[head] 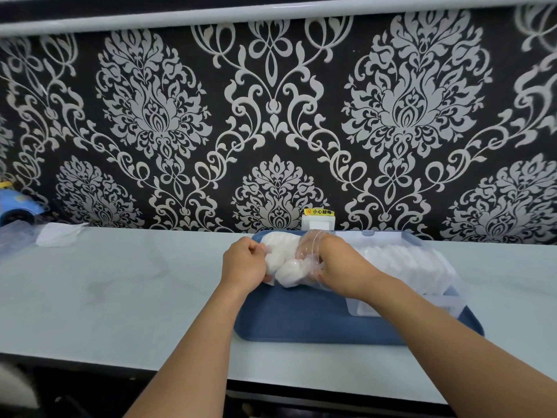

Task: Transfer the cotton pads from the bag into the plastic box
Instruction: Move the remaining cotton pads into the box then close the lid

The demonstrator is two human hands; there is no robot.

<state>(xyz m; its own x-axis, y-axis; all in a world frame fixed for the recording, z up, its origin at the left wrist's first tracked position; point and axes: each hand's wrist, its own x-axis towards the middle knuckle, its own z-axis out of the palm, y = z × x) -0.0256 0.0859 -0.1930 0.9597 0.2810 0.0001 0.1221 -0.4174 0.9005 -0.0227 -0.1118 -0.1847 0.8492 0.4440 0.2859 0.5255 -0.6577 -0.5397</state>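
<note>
A clear plastic bag [306,251] with white cotton pads [284,268] inside hangs just above a blue tray [301,321]. My left hand [244,262] grips the bag's left end with curled fingers. My right hand [340,260] is pushed into the bag's open mouth, the plastic bunched round its wrist, and its fingers are hidden among the pads. To the right on the tray stands a clear plastic box [407,267] with a row of white pads in it, partly covered by my right forearm.
The tray lies on a pale countertop [135,297] against a patterned black-and-silver wall. A white wall socket with a yellow sticker [319,220] sits behind the tray. At the far left lie a white cloth [58,233], clear plastic [13,236] and a blue toy car [18,203].
</note>
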